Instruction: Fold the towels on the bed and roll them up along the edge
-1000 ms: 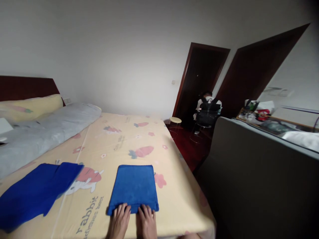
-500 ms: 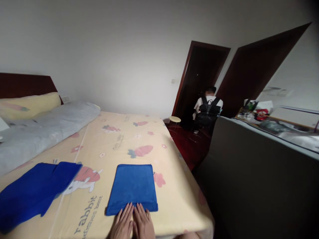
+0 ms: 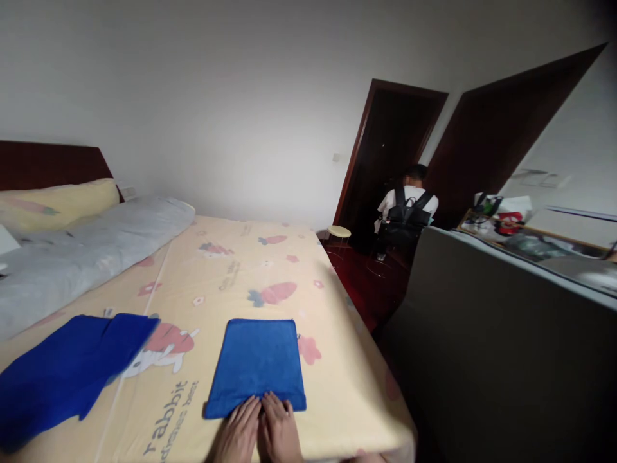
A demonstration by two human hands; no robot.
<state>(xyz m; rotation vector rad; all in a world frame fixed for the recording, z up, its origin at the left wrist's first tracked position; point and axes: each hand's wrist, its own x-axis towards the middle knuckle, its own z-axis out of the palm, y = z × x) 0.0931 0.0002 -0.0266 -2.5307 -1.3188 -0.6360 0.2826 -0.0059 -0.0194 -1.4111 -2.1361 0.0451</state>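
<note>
A blue towel [image 3: 260, 357] lies in a flat rectangle on the bed, its near edge turned over into a narrow fold. My left hand [image 3: 241, 424] has its fingers bent over the middle of that edge. Right beside it, my right hand [image 3: 279, 424] curls its fingers on the same fold, the thumbs close together. Both hands grip the edge; the thumb tips are mostly hidden. Farther left, a second blue towel [image 3: 62, 370] is spread unevenly on the sheet, apart from both hands.
The bed [image 3: 193, 283] has a yellow printed sheet. A grey quilt [image 3: 96, 244] and a yellow pillow [image 3: 67, 202] lie at the headboard. On the right stands a dark panel [image 3: 506, 347] beside a cluttered desk. A person [image 3: 409, 202] with a backpack is near the doorway, by a stool [image 3: 339, 231].
My fingers, stretched flat over the towel's near edge before, have drawn back and curled onto the fold. The person near the doorway has shifted and turned slightly.
</note>
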